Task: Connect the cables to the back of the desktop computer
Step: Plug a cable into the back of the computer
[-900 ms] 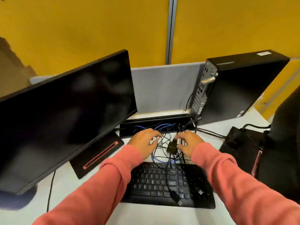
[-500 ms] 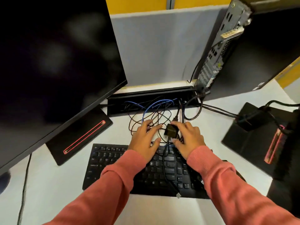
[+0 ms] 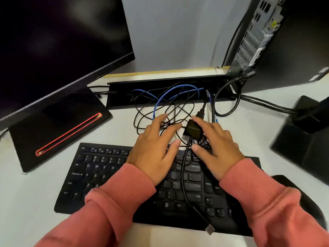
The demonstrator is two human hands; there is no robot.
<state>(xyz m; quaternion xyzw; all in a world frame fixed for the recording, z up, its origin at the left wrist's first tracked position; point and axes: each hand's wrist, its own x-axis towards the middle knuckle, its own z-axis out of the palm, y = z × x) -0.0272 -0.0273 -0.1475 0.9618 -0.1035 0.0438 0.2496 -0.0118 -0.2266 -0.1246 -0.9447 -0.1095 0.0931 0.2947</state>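
The desktop computer (image 3: 252,32) stands at the upper right, its perforated back panel facing left. A tangle of thin black cables (image 3: 170,111) and a blue cable (image 3: 169,92) lies on the desk between the cable tray and the keyboard. My left hand (image 3: 154,147) rests on the tangle with its fingers spread. My right hand (image 3: 217,145) has its index finger and thumb around a small black adapter box (image 3: 193,130). A black lead runs from the box across the keyboard and ends in a loose USB plug (image 3: 210,229).
A black keyboard (image 3: 106,175) lies under my wrists. A dark monitor (image 3: 53,41) on a red-slotted base (image 3: 53,125) fills the left. A black cable tray (image 3: 121,91) runs along the back. A second black stand (image 3: 306,145) sits at the right.
The view has tilted down and come closer to the desk. Both hands stay at the cable tangle, and the adapter box has stayed at my right fingers.
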